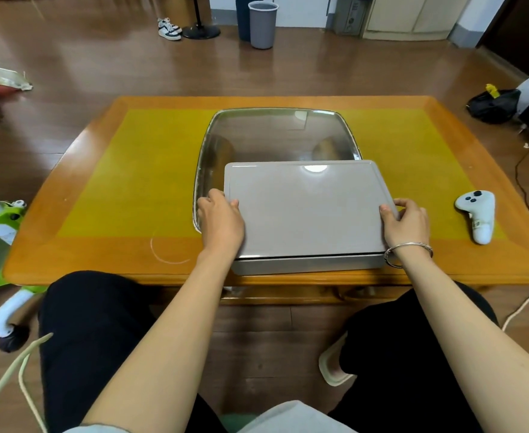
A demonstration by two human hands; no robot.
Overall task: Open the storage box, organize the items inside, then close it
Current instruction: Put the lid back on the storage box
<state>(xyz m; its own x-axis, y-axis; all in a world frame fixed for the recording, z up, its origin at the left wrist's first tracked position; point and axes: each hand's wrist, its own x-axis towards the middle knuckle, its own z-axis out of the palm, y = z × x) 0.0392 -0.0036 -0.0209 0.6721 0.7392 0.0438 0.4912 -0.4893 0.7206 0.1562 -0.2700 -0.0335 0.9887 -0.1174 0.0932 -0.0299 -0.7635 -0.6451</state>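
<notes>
A flat grey storage box (307,214) with its lid down lies at the near edge of the wooden table (100,170). Its far part rests on a large metal tray (272,132). My left hand (221,218) grips the lid's left edge, thumb on top. My right hand (407,221) grips the lid's right edge, thumb on top, with a silver bangle on the wrist. A thin dark gap shows between lid and base along the front side. The inside of the box is hidden.
A white game controller (477,215) lies on the table to the right of the box. My knees sit under the table's near edge. On the floor behind stand two bins (261,25), a pair of shoes (169,29) and a black bag (493,104).
</notes>
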